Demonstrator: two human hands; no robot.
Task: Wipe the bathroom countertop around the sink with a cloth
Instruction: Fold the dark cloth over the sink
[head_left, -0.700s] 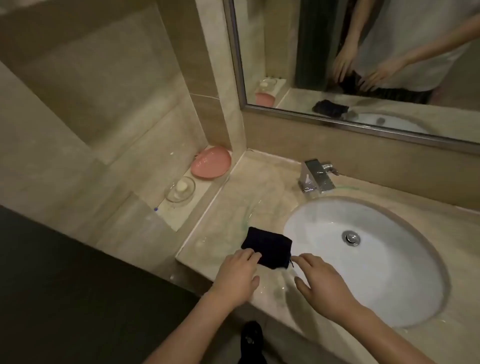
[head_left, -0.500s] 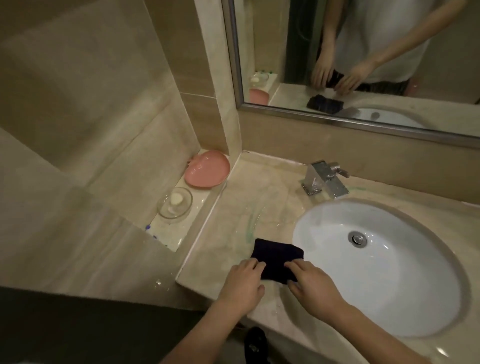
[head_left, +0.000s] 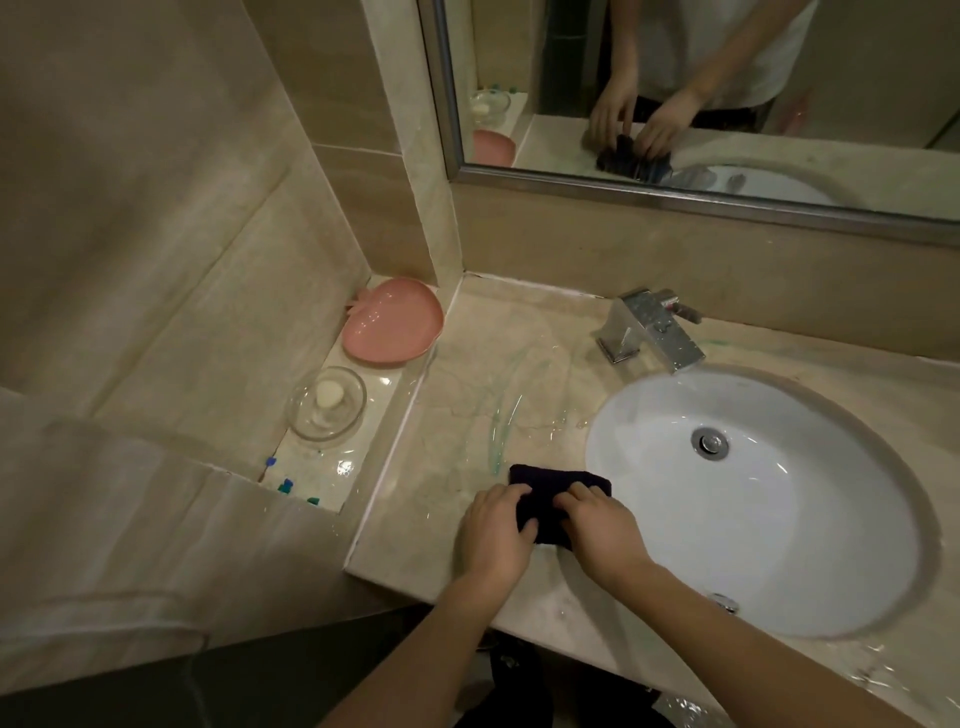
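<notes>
A dark folded cloth (head_left: 561, 483) lies on the beige marble countertop (head_left: 467, 395), just left of the white oval sink (head_left: 753, 519). My left hand (head_left: 493, 535) grips the cloth's left near part with curled fingers. My right hand (head_left: 602, 530) grips its right near part, close to the basin rim. The hands cover the cloth's near half. Greenish streaks (head_left: 501, 431) and wet patches mark the counter beyond the cloth.
A chrome faucet (head_left: 649, 332) stands behind the basin. On a lower ledge to the left sit a pink dish (head_left: 389, 327) and a glass soap dish (head_left: 327, 402) with a soap bar. A mirror (head_left: 727, 78) hangs above the backsplash. The counter's front edge runs under my forearms.
Both hands moved forward from the cloth's near edge onto it and now grip it. The cloth looks slightly bunched. The camera came closer and shifted.
</notes>
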